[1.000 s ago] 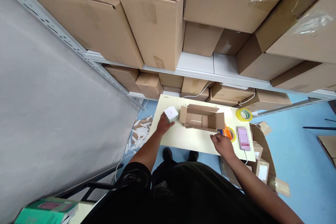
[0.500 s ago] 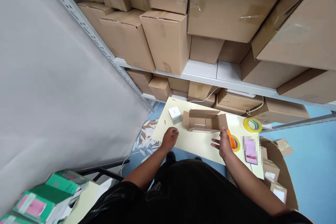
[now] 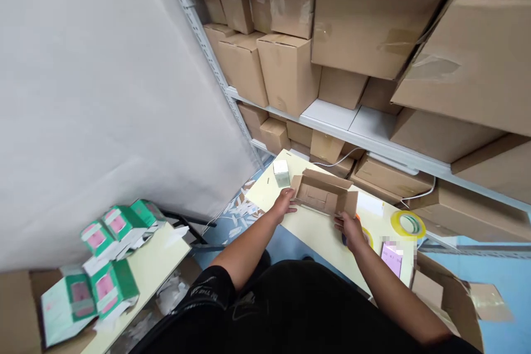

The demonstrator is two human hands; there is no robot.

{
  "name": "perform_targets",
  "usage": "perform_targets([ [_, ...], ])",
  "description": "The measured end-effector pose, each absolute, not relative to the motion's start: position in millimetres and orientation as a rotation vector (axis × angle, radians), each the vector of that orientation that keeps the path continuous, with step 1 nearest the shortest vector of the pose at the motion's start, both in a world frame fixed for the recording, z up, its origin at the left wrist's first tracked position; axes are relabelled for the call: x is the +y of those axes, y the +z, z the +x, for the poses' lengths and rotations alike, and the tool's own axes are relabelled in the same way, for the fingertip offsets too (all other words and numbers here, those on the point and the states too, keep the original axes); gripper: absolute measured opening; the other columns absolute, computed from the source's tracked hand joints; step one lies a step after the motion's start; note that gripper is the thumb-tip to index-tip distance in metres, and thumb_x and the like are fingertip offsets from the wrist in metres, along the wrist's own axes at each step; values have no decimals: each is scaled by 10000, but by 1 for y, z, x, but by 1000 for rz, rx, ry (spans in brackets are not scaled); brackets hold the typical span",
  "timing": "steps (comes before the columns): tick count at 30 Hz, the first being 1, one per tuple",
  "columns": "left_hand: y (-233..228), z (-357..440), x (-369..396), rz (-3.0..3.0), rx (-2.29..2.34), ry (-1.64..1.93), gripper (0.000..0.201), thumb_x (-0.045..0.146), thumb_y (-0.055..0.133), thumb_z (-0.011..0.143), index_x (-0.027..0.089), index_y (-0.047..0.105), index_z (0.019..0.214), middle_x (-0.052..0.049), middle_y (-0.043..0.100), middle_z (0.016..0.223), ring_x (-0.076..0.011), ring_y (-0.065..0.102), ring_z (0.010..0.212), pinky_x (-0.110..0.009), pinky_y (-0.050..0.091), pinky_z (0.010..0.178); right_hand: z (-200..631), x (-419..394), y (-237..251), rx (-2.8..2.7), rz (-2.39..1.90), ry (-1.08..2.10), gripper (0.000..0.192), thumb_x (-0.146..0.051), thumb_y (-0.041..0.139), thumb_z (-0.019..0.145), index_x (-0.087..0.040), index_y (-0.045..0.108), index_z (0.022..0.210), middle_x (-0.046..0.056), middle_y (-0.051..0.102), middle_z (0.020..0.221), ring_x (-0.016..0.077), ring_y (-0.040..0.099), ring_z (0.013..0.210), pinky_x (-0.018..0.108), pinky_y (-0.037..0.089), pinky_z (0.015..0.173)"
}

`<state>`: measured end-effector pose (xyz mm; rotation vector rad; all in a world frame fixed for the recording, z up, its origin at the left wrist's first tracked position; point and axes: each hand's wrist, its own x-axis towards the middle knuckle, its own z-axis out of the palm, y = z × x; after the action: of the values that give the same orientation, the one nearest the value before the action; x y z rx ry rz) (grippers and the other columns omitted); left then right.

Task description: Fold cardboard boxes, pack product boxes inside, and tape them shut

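Note:
An open cardboard box [image 3: 317, 199], its flaps standing up, is on the pale table [image 3: 305, 227]. My left hand [image 3: 284, 204] grips its left end near the flap, thumb at the edge and fingers below. At the near right corner, my right hand [image 3: 350, 229] has its fingers curled against the side and partly under it. Inside the box only bare cardboard shows. Just beyond my left hand stands a small white box [image 3: 281, 173]. A tape roll [image 3: 367, 237] with an orange part lies partly hidden behind my right hand.
A yellow-rimmed tape roll [image 3: 408, 224] and a phone [image 3: 391, 259] lie on the table's right. Behind rises a metal shelf [image 3: 332, 127] stacked with cartons. Green and pink boxes [image 3: 118, 221] sit on a side table at left. Paper scraps [image 3: 238, 213] litter the floor.
My hands, apart from the box's body before, have closed in on its two ends. The box is now tilted and turned slightly. My view has swung left, showing more of the side table.

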<state>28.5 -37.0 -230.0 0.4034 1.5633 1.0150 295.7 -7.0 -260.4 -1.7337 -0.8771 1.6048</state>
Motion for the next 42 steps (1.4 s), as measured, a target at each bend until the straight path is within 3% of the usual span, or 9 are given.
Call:
perform_targets([
  [4, -218, 36, -81, 396, 1541, 1061, 522, 358, 826, 755, 234, 542, 1175, -81, 631, 1173, -202, 684, 964, -330, 618, 765, 309, -46, -239, -1110, -1555, 1613, 441, -502, 721, 757, -200, 689, 1077, 88, 774, 1137, 286, 735, 1126, 342, 650, 878],
  [6, -213, 32, -109, 393, 1510, 1115, 509, 270, 839, 710, 226, 568, 1138, -64, 627, 1128, -192, 685, 934, -343, 622, 781, 312, -61, -227, -1189, -1510, 1654, 413, -539, 722, 782, -212, 711, 1034, 92, 780, 1101, 309, 734, 1126, 360, 661, 866],
  [10, -206, 9, -174, 353, 1517, 1145, 397, 198, 782, 702, 198, 615, 1062, -36, 638, 962, -176, 682, 823, -339, 625, 755, 298, -83, -212, -1277, -1497, 1722, 500, -562, 731, 804, -238, 705, 1184, 112, 746, 1268, 331, 732, 1143, 370, 673, 757],
  [12, -203, -6, -210, 343, 1550, 1191, 380, 182, 741, 705, 195, 629, 1067, -33, 640, 940, -172, 676, 795, -329, 623, 733, 277, -94, -211, -1352, -1546, 1728, 585, -563, 762, 772, -206, 693, 1231, 123, 760, 1242, 339, 741, 1118, 387, 670, 767],
  [17, -196, -49, -309, 390, 1836, 1387, 332, 219, 649, 755, 215, 675, 1086, -34, 650, 956, -189, 663, 834, -311, 590, 728, 196, -135, -214, -1550, -1517, 1584, 616, -543, 804, 734, -137, 728, 1190, 137, 798, 1154, 326, 753, 1097, 377, 630, 900],
  [24, -183, -114, -482, 220, 2115, 1508, 274, 222, 632, 768, 214, 684, 1037, -18, 670, 853, -209, 646, 800, -299, 509, 696, 67, -244, -196, -1856, -1301, 1699, 655, -527, 885, 637, -152, 751, 1158, 139, 813, 1119, 332, 774, 1017, 371, 652, 791],
  [30, -178, -155, -613, 64, 2252, 1596, 264, 277, 644, 827, 231, 683, 1084, -21, 718, 910, -224, 688, 874, -296, 522, 755, -29, -335, -193, -2189, -1187, 1693, 441, -459, 824, 654, -192, 770, 1001, 93, 825, 954, 315, 781, 908, 347, 634, 677],
  [35, -173, -197, -697, 16, 2337, 1589, 360, 504, 602, 943, 236, 750, 1130, -47, 755, 891, -267, 711, 851, -355, 540, 812, -92, -363, -196, -2383, -1103, 1580, 433, -491, 764, 666, -166, 766, 953, 97, 816, 899, 313, 774, 869, 332, 593, 622],
  [42, -159, -308, -782, 29, 2816, 1395, 284, 386, 682, 900, 202, 770, 1098, -58, 785, 1006, -263, 713, 949, -344, 543, 889, -168, -371, -195, -2553, -997, 1528, 476, -494, 768, 659, -146, 782, 984, 139, 820, 937, 312, 770, 844, 341, 587, 637],
])
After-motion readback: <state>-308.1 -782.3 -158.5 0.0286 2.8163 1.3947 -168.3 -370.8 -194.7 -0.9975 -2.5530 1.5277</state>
